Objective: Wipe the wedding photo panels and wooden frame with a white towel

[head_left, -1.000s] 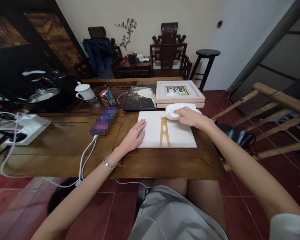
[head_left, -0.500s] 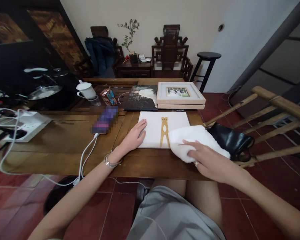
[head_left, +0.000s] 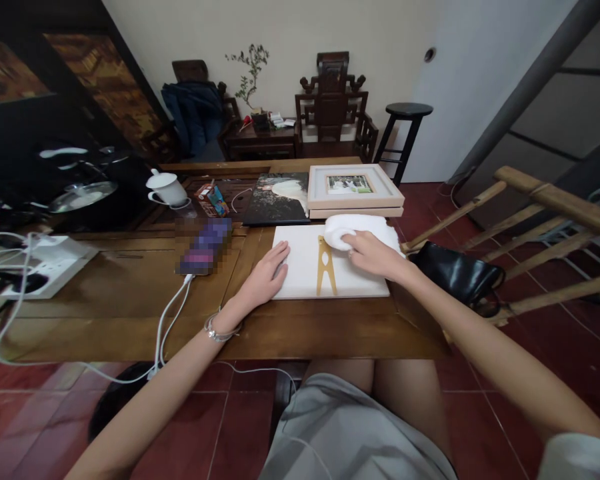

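A flat white board [head_left: 300,283] lies near the table's front edge, with a yellow cut-out shape [head_left: 325,267], like a cat-eared figure with two long legs, on its middle. My left hand [head_left: 267,275] rests flat over the board's left edge, fingers stretched out. My right hand [head_left: 373,253] grips a white fluffy cloth [head_left: 367,227], bunched over the board's upper right part, beside the top of the yellow shape. The palm side of the right hand is hidden.
Behind the board lie a dark picture panel [head_left: 277,200] and stacked pale frames [head_left: 397,195]. Leftward are a phone [head_left: 205,247] on a cable, a small box [head_left: 213,200], a lidded white cup [head_left: 166,188] and a power strip [head_left: 55,267]. A black bag [head_left: 455,277] hangs by a wooden chair [head_left: 545,193].
My right hand has moved the cloth up and away from me, from the board's lower right corner to its upper right part. My left hand stays on the left edge.
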A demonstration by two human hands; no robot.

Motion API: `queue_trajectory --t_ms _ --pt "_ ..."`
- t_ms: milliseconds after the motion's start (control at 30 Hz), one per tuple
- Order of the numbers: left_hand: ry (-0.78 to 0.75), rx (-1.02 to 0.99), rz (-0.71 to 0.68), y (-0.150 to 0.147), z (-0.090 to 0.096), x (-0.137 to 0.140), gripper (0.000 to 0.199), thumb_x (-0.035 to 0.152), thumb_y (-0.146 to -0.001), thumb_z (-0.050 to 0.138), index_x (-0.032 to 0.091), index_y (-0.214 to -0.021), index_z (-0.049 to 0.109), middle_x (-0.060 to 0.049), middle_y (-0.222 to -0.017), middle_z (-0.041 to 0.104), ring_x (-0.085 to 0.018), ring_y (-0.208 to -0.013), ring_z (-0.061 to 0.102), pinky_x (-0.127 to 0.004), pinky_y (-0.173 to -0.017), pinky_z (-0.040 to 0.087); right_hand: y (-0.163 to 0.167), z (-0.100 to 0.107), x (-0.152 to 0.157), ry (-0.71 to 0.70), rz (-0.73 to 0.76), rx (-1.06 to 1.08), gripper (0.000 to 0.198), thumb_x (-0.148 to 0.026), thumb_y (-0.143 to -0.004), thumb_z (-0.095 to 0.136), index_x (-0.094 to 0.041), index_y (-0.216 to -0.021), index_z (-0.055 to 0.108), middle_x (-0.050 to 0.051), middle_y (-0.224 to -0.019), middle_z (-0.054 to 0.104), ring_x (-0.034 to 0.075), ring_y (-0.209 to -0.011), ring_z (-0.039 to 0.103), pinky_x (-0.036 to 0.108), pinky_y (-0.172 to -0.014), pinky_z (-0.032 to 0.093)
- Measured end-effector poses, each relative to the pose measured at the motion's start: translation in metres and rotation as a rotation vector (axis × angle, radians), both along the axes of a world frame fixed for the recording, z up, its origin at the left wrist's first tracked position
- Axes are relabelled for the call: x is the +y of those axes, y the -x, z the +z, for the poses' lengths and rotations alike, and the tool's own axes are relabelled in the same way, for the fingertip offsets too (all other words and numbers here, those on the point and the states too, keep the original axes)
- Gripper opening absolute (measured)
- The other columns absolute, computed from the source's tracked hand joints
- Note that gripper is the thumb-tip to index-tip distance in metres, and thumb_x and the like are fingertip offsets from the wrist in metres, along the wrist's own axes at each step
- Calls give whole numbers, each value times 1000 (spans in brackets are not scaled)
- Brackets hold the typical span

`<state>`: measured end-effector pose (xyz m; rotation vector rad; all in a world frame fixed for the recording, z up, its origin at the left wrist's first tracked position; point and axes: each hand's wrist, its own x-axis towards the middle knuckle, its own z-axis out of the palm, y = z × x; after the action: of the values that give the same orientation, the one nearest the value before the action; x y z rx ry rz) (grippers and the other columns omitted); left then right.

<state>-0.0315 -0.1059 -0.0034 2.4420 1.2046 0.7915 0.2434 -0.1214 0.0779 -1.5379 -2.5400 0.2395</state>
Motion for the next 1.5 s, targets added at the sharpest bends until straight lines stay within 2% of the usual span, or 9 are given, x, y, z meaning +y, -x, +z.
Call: queue_trajectory --t_ms 133,300,500,633,800,1000,1200,1333,1500 --pt "-4 0 2 1 -1 0 48 28 -93 38 6 -133 53 -19 -145 45 -28 -138 38 -50 -115 30 25 -8 3 -11 25 5 41 -4 -77 36 -11 -110 60 20 -118 60 32 -113 54 49 -94 40" --pt "-11 -14 1 0 -2 0 48 28 -92 38 8 -133 53 -18 -145 46 -28 -138 38 -49 -115 30 45 -17 -33 32 79 -80 47 0 -78 40 -10 -120 59 21 -147 40 38 -142 21 66 -107 22" --pt "-6 -5 4 0 -1 0 48 28 -92 38 8 -134 52 -17 -145 46 -28 -138 38 -49 -115 30 50 -11 -95 60 196 -108 38 -4 -79 45 -13 -109 67 19 -146 43 41 -141 22 69 -107 22" --pt "-5 4 4 0 0 0 48 28 -92 38 9 -134 51 -17 -146 45 -28 -138 38 -49 -115 30 50 -12 -116 47 253 -98 34 -9 -81 47 -14 -107 68 19 -149 39 42 -141 22 70 -106 23" --pt "-5 11 7 -1 1 0 48 28 -92 38 9 -134 52 -17 -146 45 -28 -138 38 -50 -115 30 55 -17 -102 25 215 -108 37 -7 -81 45 -16 -109 68 18 -147 41 42 -141 23 71 -105 24" --pt "-6 2 6 -1 1 0 48 29 -92 38 9 -133 52 -17 -145 45 -28 -138 38 -49 -115 30 63 -22 -47 -59 94 -133 44 -2 -81 41 -12 -117 63 20 -146 42 40 -141 24 68 -107 23" --pt "-5 -6 -1 0 0 0 48 28 -92 38 9 -134 52 -17 -145 45 -27 -138 38 -49 -115 30 65 -17 -3 -87 100 -148 47 -1 -81 39 -9 -124 57 21 -144 44 40 -139 26 68 -103 28" --pt "-1 -9 -5 -1 0 0 48 28 -92 38 9 -134 52 -17 -145 45 -28 -138 38 -50 -115 29 66 -19 -14 -50 100 -179 46 -2 -81 42 -9 -122 59 21 -146 41 41 -140 24 68 -104 27" --pt "8 4 0 -1 2 -1 48 28 -92 38 8 -134 51 -18 -146 44 -28 -139 37 -50 -115 29 71 -25 -64 -75 150 -179 40 -4 -86 38 -12 -113 66 21 -146 41 43 -140 24 68 -105 26"
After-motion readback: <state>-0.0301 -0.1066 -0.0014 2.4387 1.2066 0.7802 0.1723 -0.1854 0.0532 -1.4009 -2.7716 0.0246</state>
